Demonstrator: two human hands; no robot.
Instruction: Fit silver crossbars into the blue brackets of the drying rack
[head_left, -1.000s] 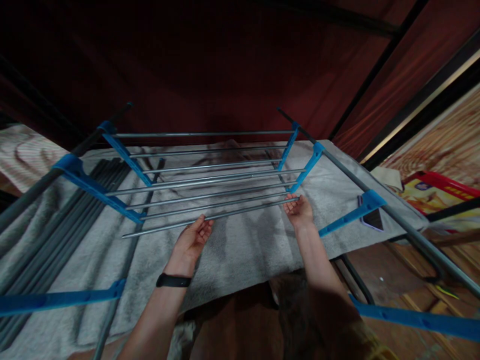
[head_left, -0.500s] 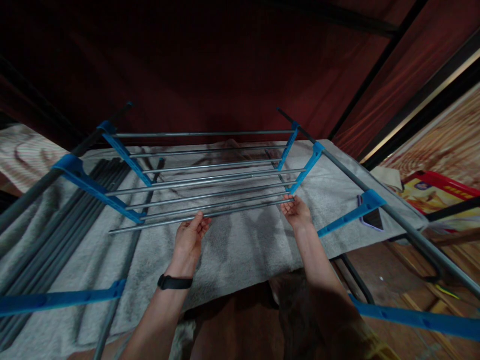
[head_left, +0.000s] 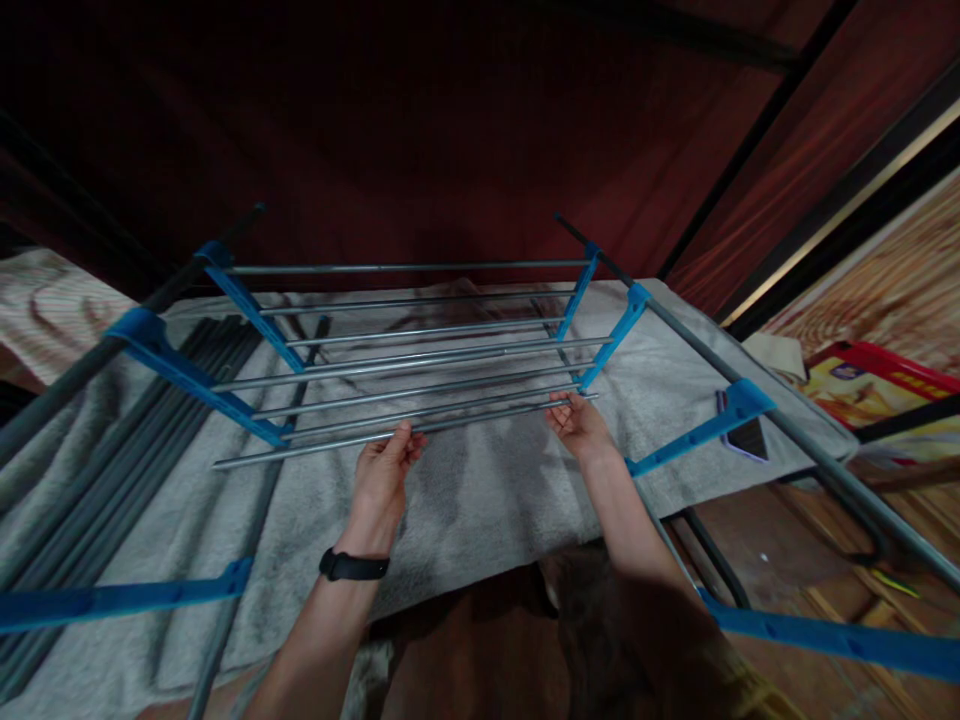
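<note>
A loose thin metal rod (head_left: 315,445) lies across in front of me, slanting up to the right. My left hand (head_left: 384,472) pinches it near its middle, a black band on the wrist. My right hand (head_left: 574,420) grips the rod near its right end, next to a blue plastic bracket (head_left: 606,345). Beyond the rod, several more metal rods (head_left: 420,350) span between blue brackets (head_left: 191,375) of a drying rack frame. The rod's left end hangs free just below the left bracket.
A grey towel (head_left: 487,500) covers the surface under the rack. Dark grey tubes (head_left: 97,480) lie bundled at the left. More blue brackets (head_left: 112,598) jut in near me on both sides. A phone (head_left: 742,435) and a red printed pack (head_left: 877,385) lie at right.
The rod has slid to the left. My right hand moved left along it, and my left hand turned from palm-up to a pinch on the rod.
</note>
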